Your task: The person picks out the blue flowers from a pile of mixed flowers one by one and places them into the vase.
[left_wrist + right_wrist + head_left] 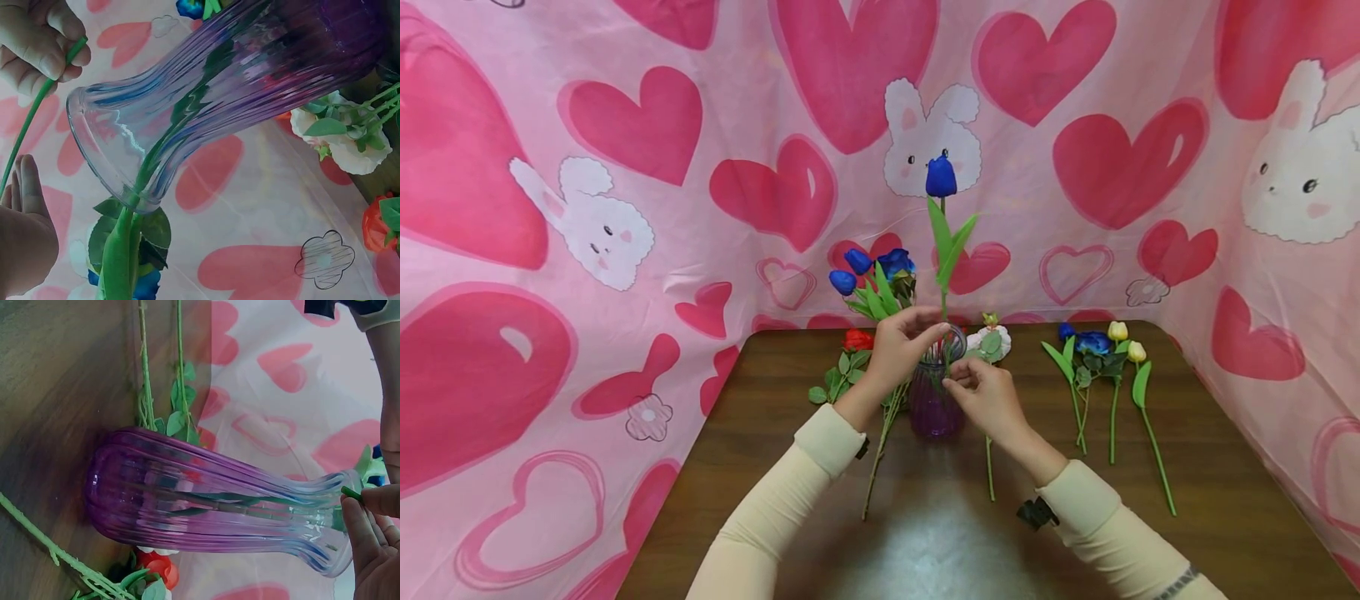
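A blue tulip [942, 177] with green leaves stands upright above the vase. My left hand [898, 346] pinches its stem below the leaves. My right hand [988, 398] holds the stem's cut end between thumb and fingers, close by the vase mouth; in the right wrist view the green stem tip [351, 492] pokes out from these fingers. The ribbed glass vase [936, 408], purple below and clear toward its flared rim [78, 137], stands on the table. Two more blue tulips [842, 282] and a blue rose [896, 265] lean left out of it, partly hidden by my left hand.
Left of the vase, red roses [858, 339] lie on the brown table [737, 500]; white roses [991, 342] lie behind my right hand. Farther right are a blue rose [1093, 342], a blue tulip [1067, 331] and two yellow tulips [1137, 352]. A pink heart-print cloth [1037, 179] hangs around the table.
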`<state>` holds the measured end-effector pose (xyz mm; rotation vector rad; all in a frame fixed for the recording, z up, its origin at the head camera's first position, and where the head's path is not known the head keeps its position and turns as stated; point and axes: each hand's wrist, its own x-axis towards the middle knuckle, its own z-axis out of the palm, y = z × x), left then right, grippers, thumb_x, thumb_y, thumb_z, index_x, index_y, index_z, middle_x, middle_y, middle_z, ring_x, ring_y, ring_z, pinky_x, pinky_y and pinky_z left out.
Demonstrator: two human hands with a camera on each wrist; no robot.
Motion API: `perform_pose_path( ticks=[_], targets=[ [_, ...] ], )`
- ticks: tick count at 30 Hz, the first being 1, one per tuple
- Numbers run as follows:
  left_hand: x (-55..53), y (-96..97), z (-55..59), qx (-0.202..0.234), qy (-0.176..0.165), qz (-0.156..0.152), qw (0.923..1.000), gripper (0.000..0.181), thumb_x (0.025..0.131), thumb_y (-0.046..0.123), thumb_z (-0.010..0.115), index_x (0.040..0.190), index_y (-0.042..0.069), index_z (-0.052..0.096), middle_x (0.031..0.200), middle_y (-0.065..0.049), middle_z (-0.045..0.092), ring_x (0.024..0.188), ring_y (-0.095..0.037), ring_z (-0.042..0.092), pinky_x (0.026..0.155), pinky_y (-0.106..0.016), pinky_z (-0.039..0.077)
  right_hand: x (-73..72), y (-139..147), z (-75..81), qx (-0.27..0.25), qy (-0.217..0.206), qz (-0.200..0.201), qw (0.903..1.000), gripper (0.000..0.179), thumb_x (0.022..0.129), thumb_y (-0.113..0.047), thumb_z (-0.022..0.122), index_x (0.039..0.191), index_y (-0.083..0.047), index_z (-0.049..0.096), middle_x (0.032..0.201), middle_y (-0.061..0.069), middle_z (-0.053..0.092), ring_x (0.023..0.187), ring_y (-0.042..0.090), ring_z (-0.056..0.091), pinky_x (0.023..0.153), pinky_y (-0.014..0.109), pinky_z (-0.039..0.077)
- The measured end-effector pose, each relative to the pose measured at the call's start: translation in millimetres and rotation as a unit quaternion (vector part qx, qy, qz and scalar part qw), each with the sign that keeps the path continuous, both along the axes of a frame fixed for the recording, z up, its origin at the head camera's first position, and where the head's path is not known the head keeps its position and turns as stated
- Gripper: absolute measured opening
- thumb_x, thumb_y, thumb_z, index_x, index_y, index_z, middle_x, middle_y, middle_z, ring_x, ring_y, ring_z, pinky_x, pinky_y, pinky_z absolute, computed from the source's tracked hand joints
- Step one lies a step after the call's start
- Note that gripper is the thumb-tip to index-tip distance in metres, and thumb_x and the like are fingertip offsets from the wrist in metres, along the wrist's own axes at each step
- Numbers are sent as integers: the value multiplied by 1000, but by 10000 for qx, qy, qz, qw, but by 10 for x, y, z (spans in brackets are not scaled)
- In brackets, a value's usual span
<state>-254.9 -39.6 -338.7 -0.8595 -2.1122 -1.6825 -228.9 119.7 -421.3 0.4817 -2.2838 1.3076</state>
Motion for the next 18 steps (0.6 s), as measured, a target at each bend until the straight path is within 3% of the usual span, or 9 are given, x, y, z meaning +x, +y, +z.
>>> perform_pose_path(
  ticks=[8, 18],
  targets=[
    [-28, -16, -28, 238, -212, -129, 9994, 19, 91, -3, 64, 106, -15, 65, 93, -26, 68, 77, -39, 67, 70, -29, 56, 3, -43, -21, -21, 16, 67, 10000, 13, 80, 2, 77, 84, -2, 66, 78, 6, 69, 69, 17, 67, 62, 33, 56],
    [-26, -27, -11, 259, -324, -16, 9991, 16, 90, -3, 66, 103, -13, 68, 89, -24, 69, 75, -31, 68, 70, -31, 57, 6, -58, -33, 75, 63, 134, 9999, 14, 79, 1, 78, 84, -3, 65, 77, 5, 69, 67, 15, 66, 61, 31, 56]
  ],
)
